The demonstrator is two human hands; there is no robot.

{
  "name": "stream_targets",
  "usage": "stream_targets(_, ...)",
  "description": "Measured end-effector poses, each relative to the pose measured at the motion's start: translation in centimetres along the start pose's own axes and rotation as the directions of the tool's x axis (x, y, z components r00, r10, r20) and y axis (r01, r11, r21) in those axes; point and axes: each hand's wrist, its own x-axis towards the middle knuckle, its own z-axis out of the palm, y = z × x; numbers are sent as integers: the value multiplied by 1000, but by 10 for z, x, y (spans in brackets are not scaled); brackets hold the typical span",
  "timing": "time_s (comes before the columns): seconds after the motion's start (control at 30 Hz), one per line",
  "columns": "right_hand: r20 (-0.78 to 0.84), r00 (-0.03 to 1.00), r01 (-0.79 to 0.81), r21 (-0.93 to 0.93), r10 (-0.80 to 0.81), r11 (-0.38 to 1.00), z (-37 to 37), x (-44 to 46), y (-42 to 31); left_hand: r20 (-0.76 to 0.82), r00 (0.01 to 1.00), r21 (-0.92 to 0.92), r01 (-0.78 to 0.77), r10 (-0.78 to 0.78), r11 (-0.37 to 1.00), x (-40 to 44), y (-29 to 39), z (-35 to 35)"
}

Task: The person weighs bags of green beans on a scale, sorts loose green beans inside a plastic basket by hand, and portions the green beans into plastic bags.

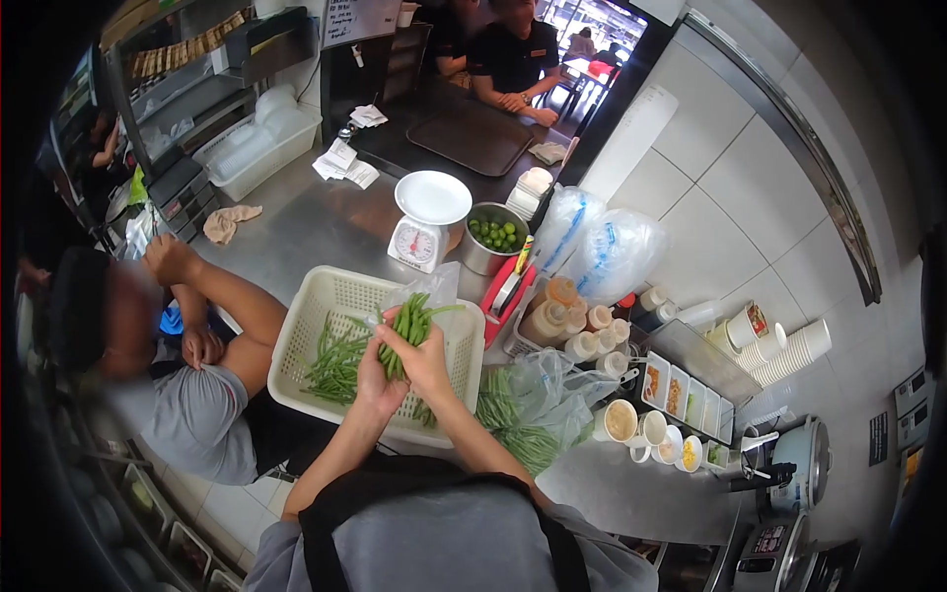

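My left hand and my right hand meet over a white plastic basket, closed together round a bunch of green beans. The bean ends stick out above my fingers, some pointing right. More cut green beans lie loose in the left part of the basket. Behind my hands a clear plastic bag rests at the basket's far side. Right of the basket, long green beans spill from an open clear plastic bag.
Beyond the basket stand a kitchen scale and a metal pot of small green limes. Sauce bottles and topping cups line the right side. A co-worker sits close on the left; other people stand behind the counter.
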Motion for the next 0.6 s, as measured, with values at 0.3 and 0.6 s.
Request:
stream_targets(0.3, 217, 937, -340, 368, 275, 866, -39, 6, -25, 63, 996, 565, -88, 63, 821, -3, 39, -3)
stream_targets(0.6, 348, 895, -37, -564, 278, 825, -43, -13, -12, 526, 765, 759, -619, 371, 200, -22, 45, 44)
